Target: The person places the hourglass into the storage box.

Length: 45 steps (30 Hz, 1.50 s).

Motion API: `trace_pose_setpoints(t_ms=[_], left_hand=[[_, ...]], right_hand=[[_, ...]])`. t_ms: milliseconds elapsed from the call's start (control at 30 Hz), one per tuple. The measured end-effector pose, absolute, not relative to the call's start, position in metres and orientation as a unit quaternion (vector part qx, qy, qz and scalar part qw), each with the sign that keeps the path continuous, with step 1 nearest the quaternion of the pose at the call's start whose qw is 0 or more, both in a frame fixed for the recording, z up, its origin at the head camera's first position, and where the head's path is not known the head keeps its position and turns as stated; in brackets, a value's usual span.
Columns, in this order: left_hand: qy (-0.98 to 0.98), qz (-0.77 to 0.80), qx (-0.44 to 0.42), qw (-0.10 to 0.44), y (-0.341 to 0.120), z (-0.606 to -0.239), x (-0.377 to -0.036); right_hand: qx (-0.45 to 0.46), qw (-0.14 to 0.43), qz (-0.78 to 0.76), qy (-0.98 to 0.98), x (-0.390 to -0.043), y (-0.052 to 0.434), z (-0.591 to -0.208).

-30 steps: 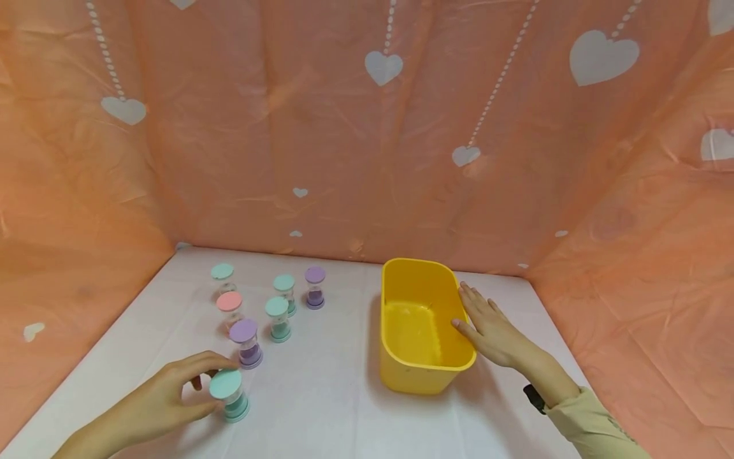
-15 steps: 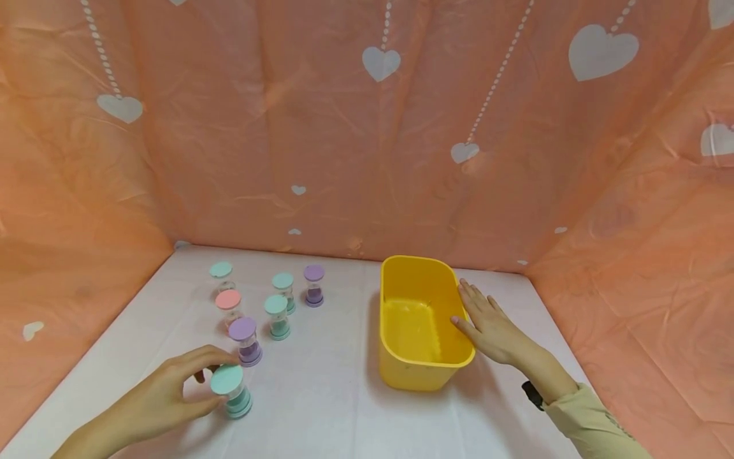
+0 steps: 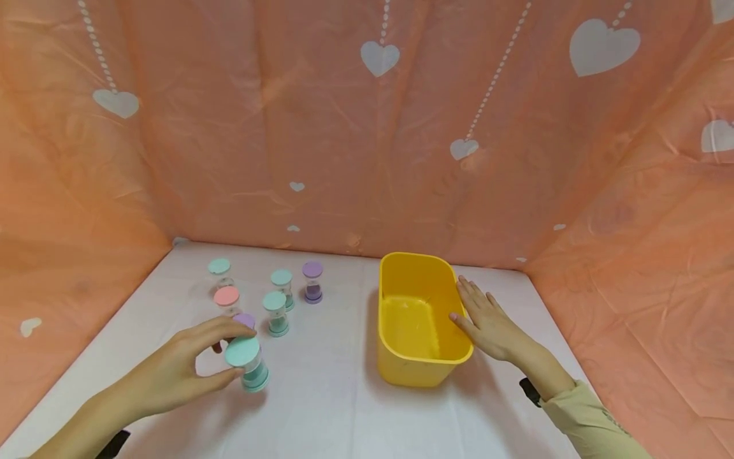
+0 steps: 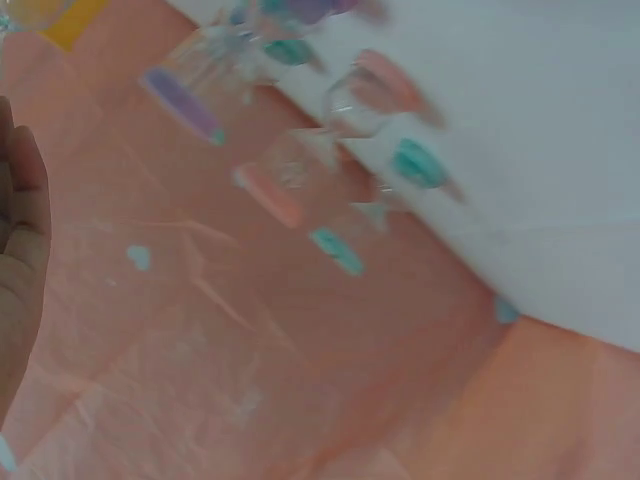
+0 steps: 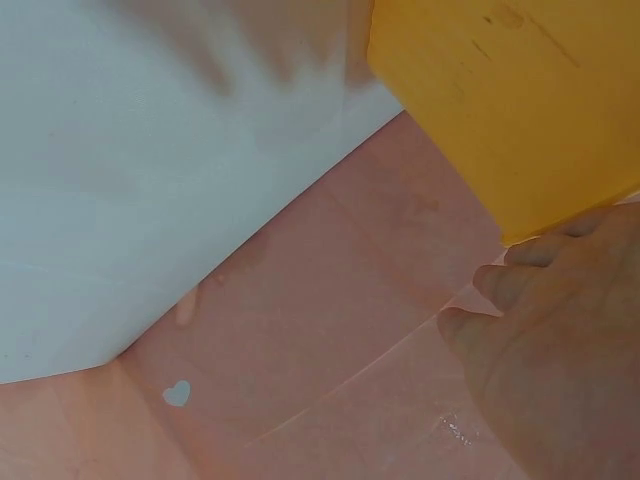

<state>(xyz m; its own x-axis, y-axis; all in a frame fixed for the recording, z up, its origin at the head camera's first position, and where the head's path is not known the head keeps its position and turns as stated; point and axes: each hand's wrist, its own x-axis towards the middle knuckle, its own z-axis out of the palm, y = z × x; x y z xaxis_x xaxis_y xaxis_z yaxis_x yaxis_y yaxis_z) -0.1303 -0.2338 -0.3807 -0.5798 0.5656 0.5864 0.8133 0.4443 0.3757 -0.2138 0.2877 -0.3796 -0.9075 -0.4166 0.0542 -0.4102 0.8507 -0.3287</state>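
A white counter (image 3: 344,408) is enclosed at the back and both sides by an orange sheet (image 3: 321,127) printed with white hearts and dotted lines. A yellow tub (image 3: 421,366) stands right of the middle, its inside bare. On the left a cluster of small sand timers is set upright: a mint one (image 3: 220,270) at the back, a pink one (image 3: 226,299), two more mint ones (image 3: 281,285) (image 3: 275,311), a purple one (image 3: 312,279) nearest the tub, and another purple one (image 3: 245,320) partly hidden behind the left hand (image 3: 172,373).

The mint-capped timer (image 3: 245,362) is pinched by the left hand, thumb and fingers curled round its top cap. The right hand (image 3: 493,328) is laid flat against the tub's right rim, fingers straight.

Compared with half a second ago, the held timer has been lifted off the counter and carried up and rightwards, towards the tub, now covering part of the near purple timer. The right hand and the tub are unchanged
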Motion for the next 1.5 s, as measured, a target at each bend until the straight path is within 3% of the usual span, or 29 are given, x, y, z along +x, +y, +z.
trace_pose_setpoints(t_ms=[967,1500], left_hand=[[-0.806,-0.344,-0.468,0.113,-0.125,-0.309,-0.233],[-0.799,-0.342,-0.486,0.090,-0.045,-0.299,-0.280]], right_hand=[[-0.222,0.006,-0.153,0.963,-0.217,0.288,-0.378],[-0.214,0.010,-0.149,0.965,-0.217,0.288,-0.378]])
